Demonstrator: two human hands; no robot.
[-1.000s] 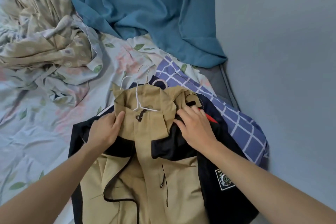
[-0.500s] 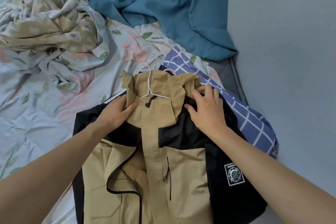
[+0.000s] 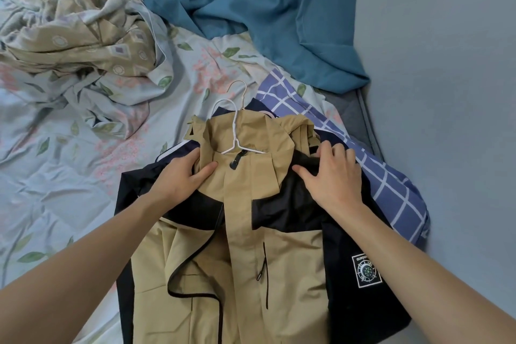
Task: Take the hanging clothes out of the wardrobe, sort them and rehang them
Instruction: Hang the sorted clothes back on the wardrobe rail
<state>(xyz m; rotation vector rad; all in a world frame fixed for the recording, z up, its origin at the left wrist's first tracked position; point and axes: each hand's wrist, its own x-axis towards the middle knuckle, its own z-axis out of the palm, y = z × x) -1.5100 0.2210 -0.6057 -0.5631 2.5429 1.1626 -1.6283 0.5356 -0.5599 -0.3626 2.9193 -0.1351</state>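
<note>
Tan-and-black jacket point(image 3: 279, 260) lies flat on the bed point(image 3: 55, 190), collar toward 12 o'clock, on a white hanger point(image 3: 236, 134). Left hand point(image 3: 181, 178) grips the collar fabric at its 9 o'clock side, thumb on top. Right hand point(image 3: 332, 176) rests on the black shoulder panel at 3 o'clock, fingers point(image 3: 326, 149) spread. Second hanger hook point(image 3: 237, 92) just beyond. Blue checked cloth point(image 3: 391, 184) under the jacket at 2 o'clock; teal fabric point(image 3: 265, 8) at 12; crumpled beige patterned sheet point(image 3: 78, 30) at 10.
</note>
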